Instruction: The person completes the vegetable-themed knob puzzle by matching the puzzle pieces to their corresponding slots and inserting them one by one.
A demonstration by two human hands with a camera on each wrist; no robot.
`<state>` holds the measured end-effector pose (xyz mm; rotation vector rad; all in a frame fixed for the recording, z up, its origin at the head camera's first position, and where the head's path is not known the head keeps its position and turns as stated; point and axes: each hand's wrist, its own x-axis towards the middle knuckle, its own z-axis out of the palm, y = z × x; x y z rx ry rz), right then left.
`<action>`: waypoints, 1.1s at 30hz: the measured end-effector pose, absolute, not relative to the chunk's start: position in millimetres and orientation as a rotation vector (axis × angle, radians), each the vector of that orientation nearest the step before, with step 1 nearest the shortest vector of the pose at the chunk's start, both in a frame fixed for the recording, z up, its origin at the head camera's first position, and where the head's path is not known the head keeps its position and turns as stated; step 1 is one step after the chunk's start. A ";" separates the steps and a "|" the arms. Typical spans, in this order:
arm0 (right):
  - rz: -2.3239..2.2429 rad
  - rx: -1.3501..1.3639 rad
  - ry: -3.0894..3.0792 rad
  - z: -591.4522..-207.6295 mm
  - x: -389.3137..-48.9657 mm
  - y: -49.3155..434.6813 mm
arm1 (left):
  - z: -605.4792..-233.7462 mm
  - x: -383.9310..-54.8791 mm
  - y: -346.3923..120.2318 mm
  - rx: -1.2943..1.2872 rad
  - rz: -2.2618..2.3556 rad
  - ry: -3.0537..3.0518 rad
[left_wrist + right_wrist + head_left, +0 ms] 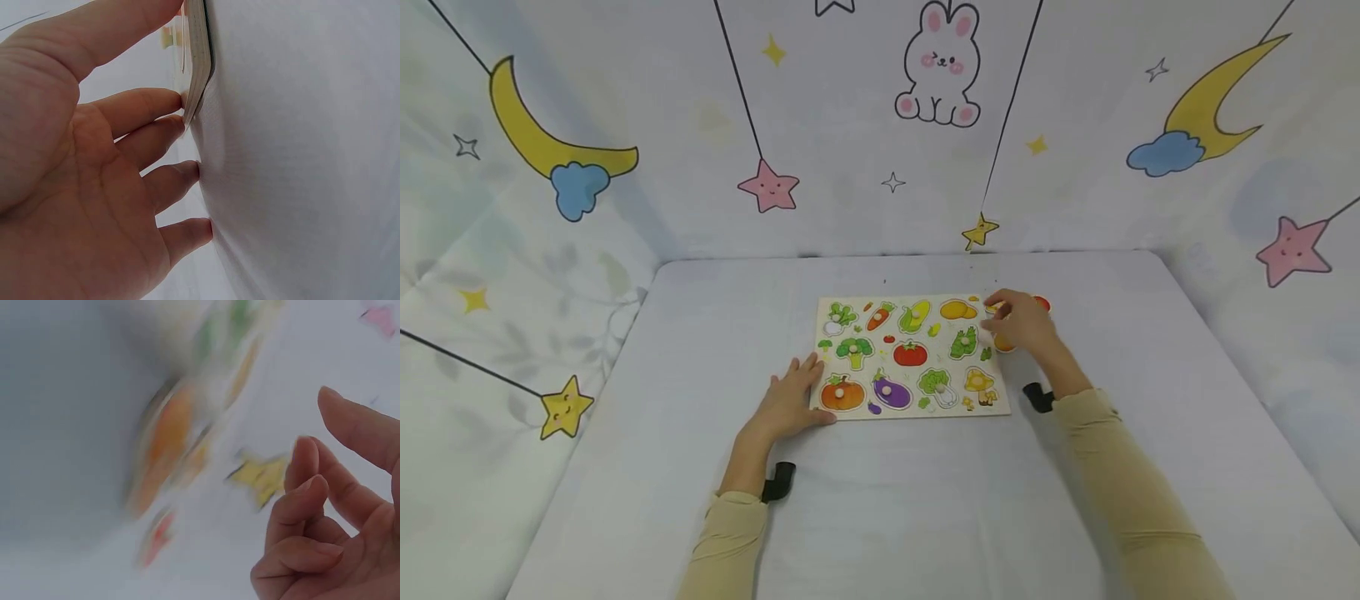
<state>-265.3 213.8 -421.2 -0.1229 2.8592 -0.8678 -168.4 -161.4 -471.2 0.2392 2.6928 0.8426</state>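
Observation:
A wooden vegetable puzzle board [910,377] lies flat on the white table, its printed shapes bearing small knobs. My left hand [790,402] rests at its left edge; in the left wrist view the hand [81,162] has its fingers spread, touching the board's edge [197,69] and the cloth. Over the board's far right corner hovers my right hand [1024,321]. In the right wrist view that hand [337,519] has bent fingers, a gap before the thumb, and nothing held. Beside the board are an orange piece [165,444] and a red piece [156,539], both blurred.
White cloth covers the table [910,500]. Behind it rises a printed fabric backdrop [850,100] with moons, stars and a rabbit. Black wrist mounts [780,482] sit at both wrists, under the sleeves' cuffs.

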 end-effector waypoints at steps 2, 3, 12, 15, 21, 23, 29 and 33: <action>-0.863 -0.029 2.868 -426.2 -277.6 242.2 | -471.3 -168.0 -162.4 0.236 0.845 2.689; -0.874 0.015 2.856 -429.6 -283.4 254.5 | -471.2 -167.6 -162.7 0.233 0.847 2.687; -0.928 0.185 2.732 -454.2 -310.2 306.2 | -470.2 -161.5 -161.1 0.208 0.870 2.669; -0.919 0.208 2.722 -460.8 -314.8 308.3 | -469.9 -160.3 -160.1 0.208 0.881 2.667; -0.933 0.244 2.717 -461.1 -322.0 299.1 | -471.0 -160.9 -160.3 0.208 0.900 2.679; -0.925 0.246 2.720 -458.3 -323.2 295.9 | -470.9 -161.3 -160.8 0.210 0.902 2.685; -0.907 0.265 2.748 -455.7 -323.4 295.2 | -466.2 -161.0 -159.9 0.206 0.894 2.684; -0.923 0.279 2.795 -451.0 -320.6 293.6 | -464.9 -161.2 -160.2 0.198 0.887 2.686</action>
